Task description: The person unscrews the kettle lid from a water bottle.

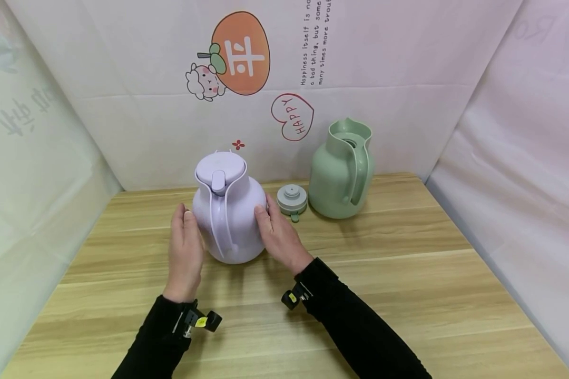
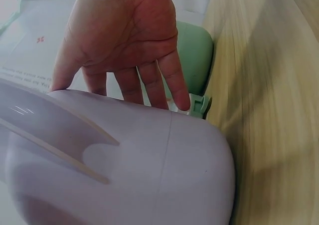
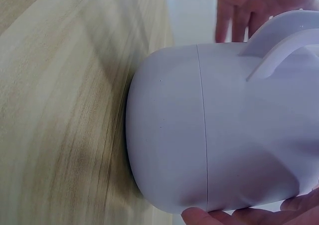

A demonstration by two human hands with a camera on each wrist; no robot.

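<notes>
A lavender thermos jug (image 1: 246,221) stands upright on the wooden table, its handle facing the person and its lid (image 1: 232,163) on. Along its left side my left hand (image 1: 185,258) is held with fingers extended, and in the right wrist view this hand (image 3: 244,8) shows beyond the jug. My right hand (image 1: 282,234) touches the jug's right side, thumb toward the front and fingers along the far side. Seen from the left wrist, the right hand (image 2: 132,33) has fairly straight fingers, tips at the jug's wall and palm away from it.
A green thermos jug (image 1: 329,179) without its lid stands at the back right, handle toward the front. Between the two jugs lies a grey-green stopper (image 1: 291,197). A printed white cloth (image 1: 389,58) hangs behind the wooden table (image 1: 408,252).
</notes>
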